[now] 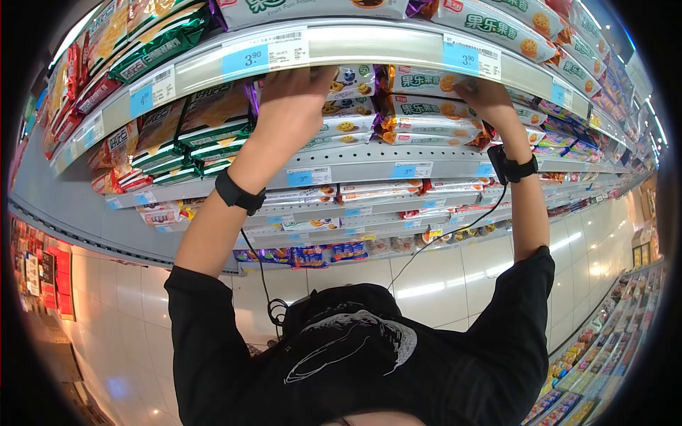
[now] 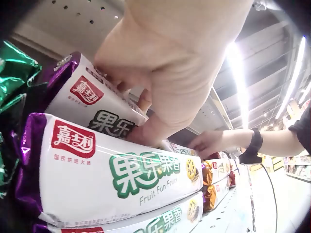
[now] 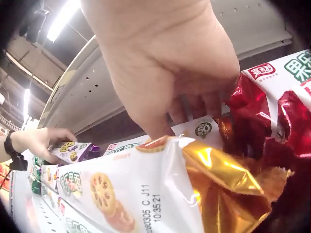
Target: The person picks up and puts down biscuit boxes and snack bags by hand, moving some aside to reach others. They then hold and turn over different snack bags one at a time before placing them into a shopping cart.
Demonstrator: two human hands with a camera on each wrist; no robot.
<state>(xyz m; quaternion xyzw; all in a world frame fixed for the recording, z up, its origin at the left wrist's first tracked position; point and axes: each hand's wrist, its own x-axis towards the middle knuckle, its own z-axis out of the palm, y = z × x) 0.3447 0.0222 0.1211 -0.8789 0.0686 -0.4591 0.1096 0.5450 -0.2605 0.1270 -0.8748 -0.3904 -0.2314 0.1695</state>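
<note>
White biscuit packs with purple ends (image 2: 121, 170) lie stacked on a shelf. Behind the top front one, the left hand (image 1: 291, 106) (image 2: 170, 63) grips another purple-ended pack (image 2: 73, 97), thumb on its near side and fingers over the far side. To the right are white packs with orange ends (image 1: 426, 108) (image 3: 131, 184). Over these reaches the right hand (image 1: 494, 106) (image 3: 170, 63), its thumb and fingers around an orange-ended pack marked 50 (image 3: 201, 128) behind the front one. The fingertips are partly hidden.
A shelf edge with price labels (image 1: 465, 55) runs just above both hands. Green packs (image 1: 213, 117) stand left of the purple-ended ones, red-ended packs (image 3: 252, 102) right of the orange-ended ones. Lower shelves (image 1: 341, 213) hold more goods. Cables (image 1: 455, 231) hang from both wrists.
</note>
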